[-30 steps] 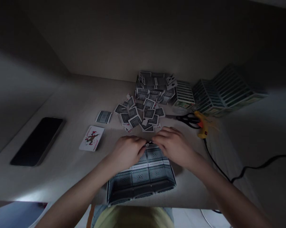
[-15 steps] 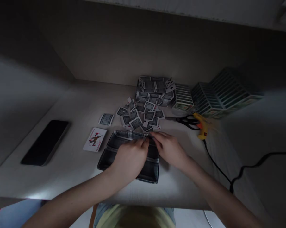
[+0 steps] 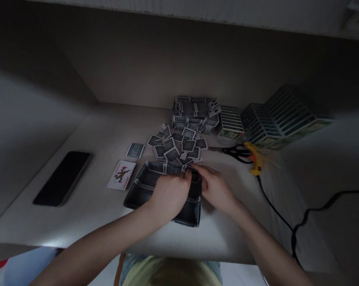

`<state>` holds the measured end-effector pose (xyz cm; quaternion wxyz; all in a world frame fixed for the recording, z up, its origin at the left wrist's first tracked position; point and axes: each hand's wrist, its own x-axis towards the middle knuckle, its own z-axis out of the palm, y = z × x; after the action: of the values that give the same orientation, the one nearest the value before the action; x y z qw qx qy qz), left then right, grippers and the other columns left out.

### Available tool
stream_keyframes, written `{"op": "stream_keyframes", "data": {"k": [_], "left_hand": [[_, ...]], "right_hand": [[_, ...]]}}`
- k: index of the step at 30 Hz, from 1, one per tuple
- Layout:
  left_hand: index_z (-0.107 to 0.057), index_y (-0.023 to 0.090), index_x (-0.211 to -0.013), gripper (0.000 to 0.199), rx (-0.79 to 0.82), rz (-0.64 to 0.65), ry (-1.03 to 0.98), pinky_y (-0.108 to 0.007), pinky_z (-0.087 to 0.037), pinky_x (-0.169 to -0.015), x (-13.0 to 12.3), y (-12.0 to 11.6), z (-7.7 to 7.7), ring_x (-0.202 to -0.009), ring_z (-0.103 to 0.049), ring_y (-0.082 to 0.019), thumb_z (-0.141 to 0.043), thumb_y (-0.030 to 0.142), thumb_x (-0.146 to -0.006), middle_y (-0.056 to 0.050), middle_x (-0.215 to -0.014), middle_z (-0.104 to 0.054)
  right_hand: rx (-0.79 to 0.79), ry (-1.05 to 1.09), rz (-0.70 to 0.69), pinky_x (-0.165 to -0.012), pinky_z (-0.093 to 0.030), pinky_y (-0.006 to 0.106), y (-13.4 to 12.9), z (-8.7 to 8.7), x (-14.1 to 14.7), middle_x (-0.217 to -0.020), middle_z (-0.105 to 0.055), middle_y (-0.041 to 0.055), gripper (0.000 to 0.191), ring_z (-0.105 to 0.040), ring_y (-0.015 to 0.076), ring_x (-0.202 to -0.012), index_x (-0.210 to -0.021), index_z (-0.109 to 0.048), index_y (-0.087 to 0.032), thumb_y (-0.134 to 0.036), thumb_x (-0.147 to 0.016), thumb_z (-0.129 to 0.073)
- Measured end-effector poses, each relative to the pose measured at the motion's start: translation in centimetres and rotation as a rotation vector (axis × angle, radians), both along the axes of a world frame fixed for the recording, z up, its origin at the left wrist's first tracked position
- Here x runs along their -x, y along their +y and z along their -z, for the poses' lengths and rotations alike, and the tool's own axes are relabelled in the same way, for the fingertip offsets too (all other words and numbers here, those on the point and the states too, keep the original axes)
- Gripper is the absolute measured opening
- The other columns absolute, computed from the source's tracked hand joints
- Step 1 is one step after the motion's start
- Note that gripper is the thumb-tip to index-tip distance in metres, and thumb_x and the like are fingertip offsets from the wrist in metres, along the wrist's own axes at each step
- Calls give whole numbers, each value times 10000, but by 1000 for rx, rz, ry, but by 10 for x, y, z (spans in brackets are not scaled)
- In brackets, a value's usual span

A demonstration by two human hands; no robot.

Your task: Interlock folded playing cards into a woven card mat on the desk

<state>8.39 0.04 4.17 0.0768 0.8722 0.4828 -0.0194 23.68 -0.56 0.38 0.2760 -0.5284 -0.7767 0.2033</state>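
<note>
Before me lies a shallow open box that looks built from dark-backed playing cards. My left hand reaches over its inside, fingers curled and pressed against the far wall near the right corner. From outside that same corner, my right hand pinches the wall, thumb and fingers closed on it. The fingertips of both hands meet there, and any small piece between them is hidden. Just beyond the box, folded playing cards lie in a loose heap. A joker card tops a stack to the left.
A phone lies at the left, and a folded card is above the joker. A card-covered block and green-sided card boxes stand along the back. Black-handled scissors and a corded yellow glue gun lie at the right.
The view has shifted slightly. Both hands stay at the box's far right corner, with the box tilted a little differently.
</note>
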Motion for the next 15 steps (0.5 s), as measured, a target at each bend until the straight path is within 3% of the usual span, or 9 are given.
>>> {"op": "stream_keyframes", "data": {"k": [5,15], "left_hand": [[-553,122,-960,202,-22,-14,9,-313,-506,-498,-6,-2,0,-603,-651,-234,-415,127,-812,-83,-682,-661],[-570,53,-979,252,28,-3,46,-324,-506,-466,-17,-9,-4,-585,-648,-239,-407,60,-787,-129,-708,-657]], "right_hand": [[-60,8,22,-823,-485,340,-2,6,5,-1024,-634,74,576,-591,182,-940,-1128,-536,-181,48,-630,-361],[-76,40,39,-790,-494,320,-4,6,8,-1014,-638,88,467,-599,190,-924,-1085,-554,-155,11,-671,-414]]}}
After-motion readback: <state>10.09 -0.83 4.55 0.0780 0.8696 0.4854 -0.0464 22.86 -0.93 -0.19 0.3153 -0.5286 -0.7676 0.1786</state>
